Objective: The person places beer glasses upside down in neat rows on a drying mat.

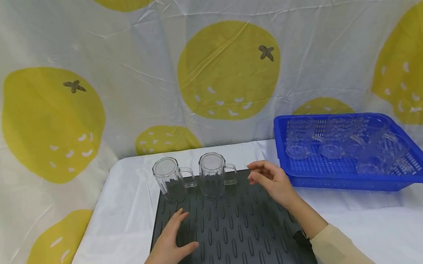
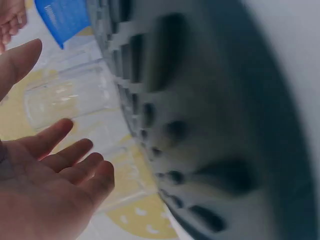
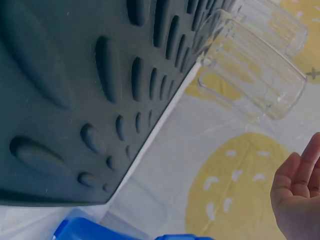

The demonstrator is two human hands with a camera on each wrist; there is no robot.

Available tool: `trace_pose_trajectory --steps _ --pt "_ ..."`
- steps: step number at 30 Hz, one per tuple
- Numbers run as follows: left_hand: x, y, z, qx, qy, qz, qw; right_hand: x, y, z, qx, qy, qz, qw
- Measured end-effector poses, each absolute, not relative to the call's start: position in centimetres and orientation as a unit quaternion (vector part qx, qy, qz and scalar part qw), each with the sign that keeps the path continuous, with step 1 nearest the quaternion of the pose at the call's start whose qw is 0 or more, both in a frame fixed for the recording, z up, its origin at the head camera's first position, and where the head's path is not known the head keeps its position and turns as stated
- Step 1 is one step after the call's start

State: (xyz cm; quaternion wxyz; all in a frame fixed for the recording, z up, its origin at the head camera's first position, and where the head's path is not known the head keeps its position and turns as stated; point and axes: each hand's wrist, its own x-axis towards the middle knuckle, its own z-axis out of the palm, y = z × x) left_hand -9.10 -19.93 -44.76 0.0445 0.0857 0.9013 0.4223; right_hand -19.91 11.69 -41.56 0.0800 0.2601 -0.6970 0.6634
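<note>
left hand (image 1: 171,247): closest to the camera, lying flat on the near-left part of the mat, fingers straight and a bit spread, holding nothing.
mat (image 1: 234,248): dark grey and ribbed, lying flat on the white table (image 1: 397,231). Looks rubbery, so probably floppy if lifted but grippy for whatever stands on it.
right hand (image 1: 271,180): hovers above the far-right part of the mat, fingers loosely apart and slightly bent, nothing in it. It's just right of the nearer mug's handle, not touching it.
mugs: 2 clear ones stand upright along the mat's far edge, the right mug (image 1: 212,175) beside the left mug (image 1: 169,180), handles pointing right.
handling guess: see-through with fluted sides, can't tell glass or plastic. I'd treat them as light, stiff, breakable and kinda slick. Take one by the handle, or wrap the fingers around the body.
basket (image 1: 417,171): blue, well off to the right, with more clear mugs lying jumbled inside.
backdrop (image 1: 226,69): white cloth with big yellow lemons.
</note>
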Motion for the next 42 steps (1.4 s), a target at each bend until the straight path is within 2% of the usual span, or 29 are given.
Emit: trace_pose_trajectory --steps 16,24,33,42 --pt "-8.9 -20.8 -46.8 0.087 0.929 0.341 0.112 -20.1 16.3 -38.8 0.223 -0.71 0.656 0.125" --pt "-8.6 -20.9 -47.1 0.132 0.94 0.286 0.13 -20.0 19.0 -37.4 0.201 -0.738 0.625 0.155" --pt "-8.5 -21.4 -47.5 0.128 0.938 0.285 0.152 -20.1 20.8 -37.2 0.192 -0.748 0.613 0.166" --pt "-8.5 -21.5 -47.3 0.132 0.94 0.276 0.152 -20.1 25.5 -37.2 0.081 -0.805 0.561 0.178"
